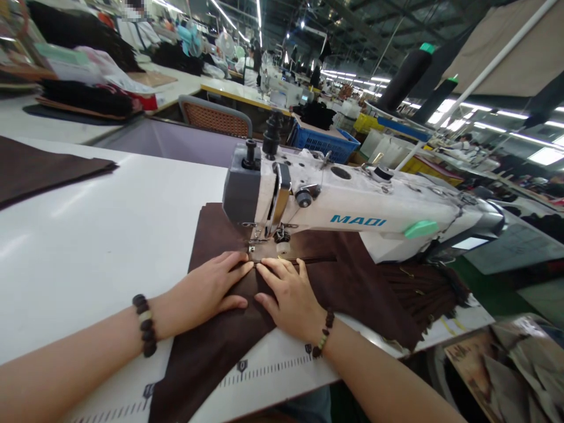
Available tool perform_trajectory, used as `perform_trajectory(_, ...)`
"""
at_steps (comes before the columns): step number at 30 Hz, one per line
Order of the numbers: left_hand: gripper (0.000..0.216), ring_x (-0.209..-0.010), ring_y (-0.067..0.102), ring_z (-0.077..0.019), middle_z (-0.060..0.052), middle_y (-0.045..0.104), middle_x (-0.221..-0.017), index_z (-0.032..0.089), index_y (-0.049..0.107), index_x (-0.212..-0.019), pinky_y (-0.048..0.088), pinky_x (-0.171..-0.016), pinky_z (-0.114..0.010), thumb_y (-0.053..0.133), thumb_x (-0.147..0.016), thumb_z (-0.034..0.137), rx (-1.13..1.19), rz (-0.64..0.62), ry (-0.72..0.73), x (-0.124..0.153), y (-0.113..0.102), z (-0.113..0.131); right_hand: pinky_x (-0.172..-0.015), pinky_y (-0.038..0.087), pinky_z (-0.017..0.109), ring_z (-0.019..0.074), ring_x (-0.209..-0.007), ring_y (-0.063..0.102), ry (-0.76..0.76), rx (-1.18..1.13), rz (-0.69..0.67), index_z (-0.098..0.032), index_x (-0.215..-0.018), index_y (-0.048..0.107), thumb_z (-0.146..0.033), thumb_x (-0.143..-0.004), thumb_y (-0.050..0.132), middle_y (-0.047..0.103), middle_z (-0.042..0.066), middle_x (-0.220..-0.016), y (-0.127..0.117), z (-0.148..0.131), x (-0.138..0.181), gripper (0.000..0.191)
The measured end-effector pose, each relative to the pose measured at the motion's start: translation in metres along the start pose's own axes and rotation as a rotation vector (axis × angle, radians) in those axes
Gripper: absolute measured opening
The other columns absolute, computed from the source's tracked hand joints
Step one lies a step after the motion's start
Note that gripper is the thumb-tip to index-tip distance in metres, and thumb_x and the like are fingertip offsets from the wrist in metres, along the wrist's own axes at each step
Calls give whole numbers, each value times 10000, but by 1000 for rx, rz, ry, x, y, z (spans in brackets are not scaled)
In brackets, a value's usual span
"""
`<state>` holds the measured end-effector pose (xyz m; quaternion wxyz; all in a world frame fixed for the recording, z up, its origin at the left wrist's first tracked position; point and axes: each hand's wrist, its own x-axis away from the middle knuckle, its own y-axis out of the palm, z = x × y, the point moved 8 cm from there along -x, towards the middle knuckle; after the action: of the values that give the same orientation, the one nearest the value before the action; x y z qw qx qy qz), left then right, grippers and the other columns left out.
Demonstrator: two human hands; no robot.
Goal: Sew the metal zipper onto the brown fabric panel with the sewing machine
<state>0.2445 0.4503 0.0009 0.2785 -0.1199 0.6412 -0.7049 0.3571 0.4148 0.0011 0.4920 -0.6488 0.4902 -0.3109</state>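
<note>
Head view: brown fabric (215,352) lay beneath the left hand (215,286) and right hand (291,296), both loosely spread, fingertips touching it.

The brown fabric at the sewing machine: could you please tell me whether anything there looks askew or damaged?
Nothing stands out: the left hand and right hand rest on the brown fabric near the sewing machine, and I see no obvious tear or spill.
</note>
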Motion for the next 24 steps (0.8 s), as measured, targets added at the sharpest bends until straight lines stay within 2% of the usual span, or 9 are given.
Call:
perform_trajectory(3,547,-1117,561,-291,-152,573,-1220,129,574,-1214,486,-979,-400,728,-768,407,-31,-55,12,-4,-2,2,-1082,214,629,228,-1308,360,9,-1,7,-275,-1338,434,-398,-930,504,453,25,-1413,2,1,1,433)
perform_trajectory(6,519,-1112,573,-283,-150,581,-1218,138,584,-1199,498,-968,-390,701,-789,433,-47,-49,12,-4,-2,5,-1088,211,615,227,-1307,360,18,4,7,-275,-1341,435,-403,-936,492,455,27,-1412,2,0,1,428)
perform_trajectory(11,533,-1164,547,-298,-172,552,-1273,123,534,-1273,483,-992,-421,538,-888,491,-52,55,20,3,2,6,-1096,220,591,221,-1299,373,35,10,-10,-273,-1347,434,-412,-949,464,459,27,-1409,-2,-2,-1,422)
perform_trajectory(14,539,-1185,529,-293,-165,531,-1302,142,511,-1306,465,-1014,-430,449,-921,515,-51,71,9,4,5,2,-1089,231,601,236,-1297,377,48,31,-22,-267,-1358,432,-418,-953,453,459,33,-1410,-1,-1,-3,433)
perform_trajectory(19,647,-1129,546,-305,-204,531,-1260,84,546,-1261,502,-952,-442,266,-940,571,-106,95,12,6,2,0,-1098,258,581,262,-1315,372,21,49,-56,-228,-1370,445,-395,-959,443,448,57,-1420,0,-4,-11,443)
perform_trajectory(22,688,-1093,558,-299,-206,547,-1218,65,577,-1221,508,-935,-436,177,-953,557,-136,109,15,8,-1,3,-1064,388,449,220,-1261,458,-91,-48,-45,-179,-1337,490,-308,-965,424,513,85,-1357,-18,-9,-8,399)
perform_trajectory(24,696,-1097,553,-296,-203,550,-1211,65,585,-1214,499,-946,-436,162,-957,553,-148,113,13,8,-1,4,-977,480,357,184,-1157,552,-154,-117,86,-195,-1283,547,-269,-960,416,597,77,-1247,-57,1,9,356)
